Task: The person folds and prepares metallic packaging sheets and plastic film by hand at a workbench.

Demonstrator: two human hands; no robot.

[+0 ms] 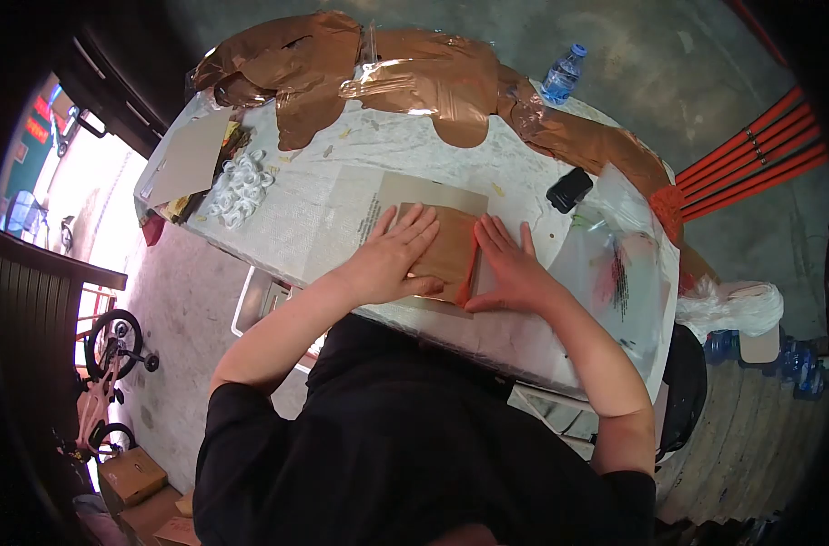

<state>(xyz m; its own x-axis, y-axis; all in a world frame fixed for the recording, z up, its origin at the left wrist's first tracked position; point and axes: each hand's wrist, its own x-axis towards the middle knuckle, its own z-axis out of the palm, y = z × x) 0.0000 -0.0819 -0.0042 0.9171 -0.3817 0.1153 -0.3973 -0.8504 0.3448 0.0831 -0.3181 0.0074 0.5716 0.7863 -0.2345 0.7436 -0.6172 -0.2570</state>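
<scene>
A folded piece of copper-brown film [446, 244] with a bright orange right edge lies on a greyish-beige card [433, 188] at the middle of the table. My left hand [398, 257] rests flat on the left part of the film, fingers stretched out. At its right edge my right hand [508, 273] touches the orange strip, thumb spread away from the fingers. Beneath the card's left side is a clear plastic bag [337, 223] with small printed text. What lies inside the folded film is hidden.
Copper-brown sheets [424, 73] cover the table's far edge, beside a water bottle [563, 75]. Left are white ribbon-like loops [242, 188] and a grey board [192, 156]. Right are a black object [570, 189] and clear plastic bags [606, 264]. Orange poles [751, 155] stand beyond.
</scene>
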